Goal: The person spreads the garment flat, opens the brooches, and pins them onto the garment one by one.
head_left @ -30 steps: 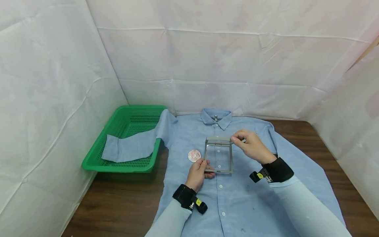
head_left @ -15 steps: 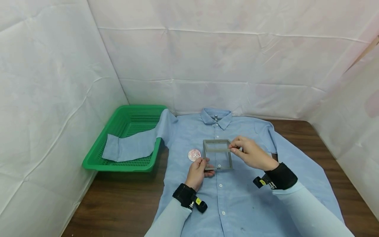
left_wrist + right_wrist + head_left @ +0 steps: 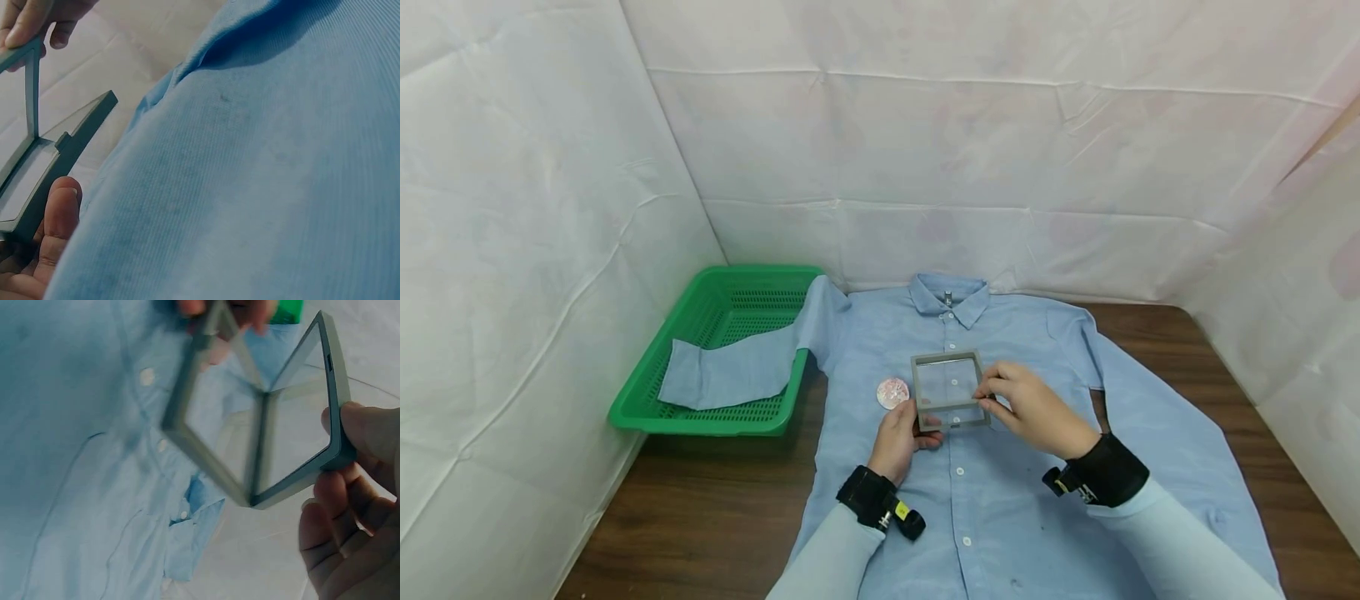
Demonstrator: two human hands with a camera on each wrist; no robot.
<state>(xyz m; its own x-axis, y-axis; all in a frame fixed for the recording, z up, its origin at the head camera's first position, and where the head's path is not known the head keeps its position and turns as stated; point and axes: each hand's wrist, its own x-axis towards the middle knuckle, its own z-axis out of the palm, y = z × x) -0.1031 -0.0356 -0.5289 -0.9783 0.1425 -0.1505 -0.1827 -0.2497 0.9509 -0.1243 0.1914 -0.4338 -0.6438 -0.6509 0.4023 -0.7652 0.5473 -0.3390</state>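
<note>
A square grey hinged display case [image 3: 946,357] with clear panes is held above the light blue shirt [image 3: 880,325]. My left hand [image 3: 897,442] grips its lower left corner. The right hand [image 3: 1033,408] pinches the edge of the lid at the right. Seen from the right wrist, the two halves of the case [image 3: 259,501] stand apart at an angle, joined at the hinge, with nothing visible between them. Left-hand fingers [image 3: 62,209] support the lower half in the left wrist view. Beside the left hand lies a round pink-and-white patterned disc [image 3: 892,393] on the shirt.
A green perforated basket [image 3: 715,428] stands at the left, with one shirt sleeve [image 3: 737,371] draped into it. The shirt covers much of the brown wooden table [image 3: 722,517]. White cloth walls [image 3: 925,150] enclose the back and sides.
My right hand has moved down and toward me, swinging the lid of the display case lower toward the other half. The left hand keeps its grip in nearly the same place.
</note>
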